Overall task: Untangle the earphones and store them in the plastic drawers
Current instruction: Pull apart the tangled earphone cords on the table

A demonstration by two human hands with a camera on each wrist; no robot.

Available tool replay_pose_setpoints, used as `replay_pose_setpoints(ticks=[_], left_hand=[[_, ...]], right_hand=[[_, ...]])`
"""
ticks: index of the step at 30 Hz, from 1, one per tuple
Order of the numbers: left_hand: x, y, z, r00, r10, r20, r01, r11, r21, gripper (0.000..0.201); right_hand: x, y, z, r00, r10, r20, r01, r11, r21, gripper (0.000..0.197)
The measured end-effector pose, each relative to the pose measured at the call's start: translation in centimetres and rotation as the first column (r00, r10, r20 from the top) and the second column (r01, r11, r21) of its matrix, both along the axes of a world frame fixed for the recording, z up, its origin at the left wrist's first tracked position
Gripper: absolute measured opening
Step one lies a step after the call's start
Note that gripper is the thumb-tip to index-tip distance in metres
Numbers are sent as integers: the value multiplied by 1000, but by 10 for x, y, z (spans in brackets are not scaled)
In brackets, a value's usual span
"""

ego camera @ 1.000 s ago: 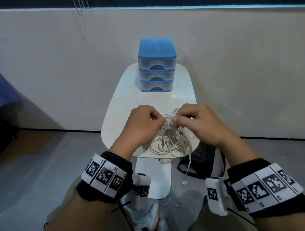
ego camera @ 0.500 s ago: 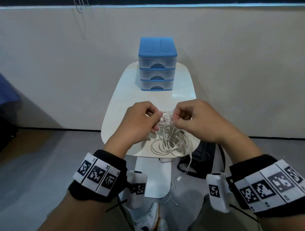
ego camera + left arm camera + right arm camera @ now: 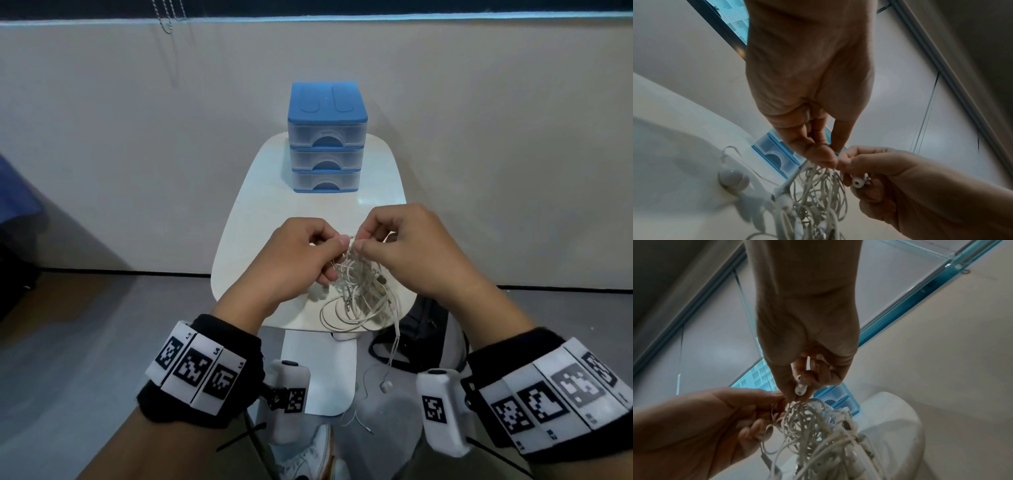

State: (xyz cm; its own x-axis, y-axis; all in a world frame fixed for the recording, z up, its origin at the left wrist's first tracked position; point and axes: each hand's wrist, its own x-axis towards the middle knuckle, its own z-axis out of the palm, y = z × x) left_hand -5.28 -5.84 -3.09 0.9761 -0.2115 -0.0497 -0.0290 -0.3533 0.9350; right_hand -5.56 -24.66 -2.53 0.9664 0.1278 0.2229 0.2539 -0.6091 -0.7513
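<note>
1. At the left, the top of the tangled earphones (image 3: 356,291) is pinched by the left hand (image 3: 294,257) above the near edge of the white table (image 3: 274,205).
2. At the right, strands and one earbud (image 3: 800,389) are pinched by the right hand (image 3: 407,246).
3. The cords are judged light, limp and snag-prone — best taken near a free end, pulled gently.
4. The plastic drawers (image 3: 327,137) are seen closed at the far edge.

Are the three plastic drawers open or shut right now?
Shut. All three fronts of the plastic drawers sit flush in the head view, none pulled out. Both hands are on the earphones.
</note>
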Motion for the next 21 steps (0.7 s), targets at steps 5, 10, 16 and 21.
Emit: replay_pose_setpoints(ticks=[5,10,16,21], left_hand=[[0,0,3,994,-39,-106,26,992,-125,27],[-1,-1,3,991,-73,-114,55,986,-159,22],[2,1,10,988,-110,-109,102,991,-83,7],[10,5,15,986,-157,-49,161,981,111,8]], right_hand=[[0,-3,1,998,26,-64,-27,1000,-2,11],[-2,-2,-3,997,9,-71,-3,997,78,20],[-1,3,-5,997,57,-57,-56,998,15,35],[5,-4,-8,981,147,-124,-140,988,60,17]])
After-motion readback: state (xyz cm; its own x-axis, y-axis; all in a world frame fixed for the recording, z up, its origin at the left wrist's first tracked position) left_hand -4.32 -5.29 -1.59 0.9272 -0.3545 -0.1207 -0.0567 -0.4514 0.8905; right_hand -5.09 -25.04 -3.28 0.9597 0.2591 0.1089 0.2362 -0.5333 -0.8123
